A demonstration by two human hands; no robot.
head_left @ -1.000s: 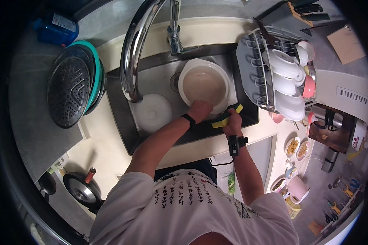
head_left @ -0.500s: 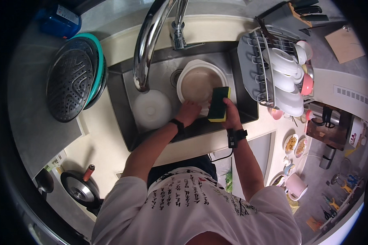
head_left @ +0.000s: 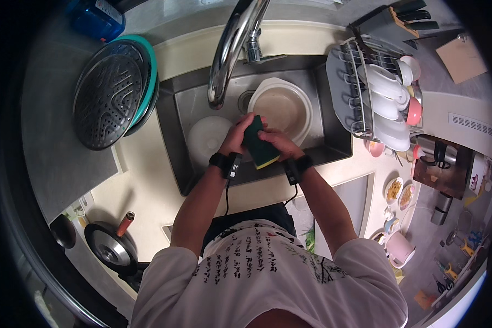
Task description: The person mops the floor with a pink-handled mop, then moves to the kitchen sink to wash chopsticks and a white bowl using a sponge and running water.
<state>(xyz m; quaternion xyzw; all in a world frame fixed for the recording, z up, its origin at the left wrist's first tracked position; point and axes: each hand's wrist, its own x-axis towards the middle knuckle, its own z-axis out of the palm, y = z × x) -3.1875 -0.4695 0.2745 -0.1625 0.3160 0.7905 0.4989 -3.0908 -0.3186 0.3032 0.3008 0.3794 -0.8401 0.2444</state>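
Observation:
A green and yellow sponge (head_left: pixel 260 143) is held between both hands above the near side of the sink. My left hand (head_left: pixel 236 136) is closed on the sponge's left edge. Its right side is gripped by my right hand (head_left: pixel 280 144), with the thumb lying over the green face. Just beyond the hands, a round white pot (head_left: pixel 283 106) sits in the sink, its inside brownish and looking wet. To its left a white domed lid (head_left: pixel 209 134) lies on the sink floor, partly behind my left hand. Both wrists wear black bands with cables.
A chrome faucet (head_left: pixel 230 60) arches over the steel sink (head_left: pixel 187 109). A dish rack (head_left: pixel 356 101) with white bowls (head_left: pixel 385 106) stands at the right. Perforated trays (head_left: pixel 109 101) lean at the left, near a lidded pan (head_left: pixel 112 249). Small food dishes (head_left: pixel 393 190) sit at the far right.
My left hand has left the pot's near rim and come up to the sponge. My right hand has moved left with the sponge, so both hands now hold it. The view has shifted slightly.

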